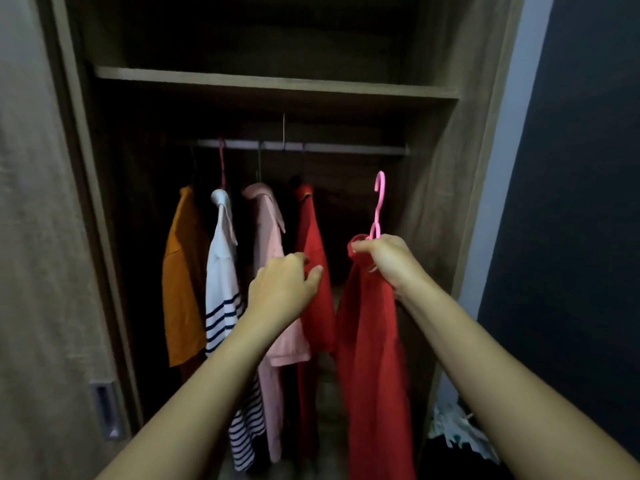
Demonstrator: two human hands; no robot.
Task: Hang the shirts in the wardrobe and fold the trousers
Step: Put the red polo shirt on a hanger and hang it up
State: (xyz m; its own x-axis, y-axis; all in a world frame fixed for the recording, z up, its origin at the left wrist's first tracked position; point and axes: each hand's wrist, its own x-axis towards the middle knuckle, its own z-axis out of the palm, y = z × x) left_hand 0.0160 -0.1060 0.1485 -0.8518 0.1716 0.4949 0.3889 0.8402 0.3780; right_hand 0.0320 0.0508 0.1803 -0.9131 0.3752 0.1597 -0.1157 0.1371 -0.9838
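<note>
My right hand point(384, 261) grips the neck of a pink hanger point(380, 195) that carries a red shirt point(374, 358), held below the wardrobe rail point(332, 147) at its right end. The hanger's hook points up, clear of the rail. Several shirts hang on the rail: an orange one point(181, 278), a white one with navy stripes point(221, 289), a pale pink one point(268, 237) and another red one point(311, 244). My left hand point(282, 289) reaches in at the hanging red shirt, thumb and fingers pinching its edge.
A wooden shelf point(277, 83) runs above the rail. The sliding door point(45, 271) with a recessed handle point(105, 410) stands at the left. A heap of light fabric point(457, 427) lies low on the right beside the wardrobe's side panel point(446, 202).
</note>
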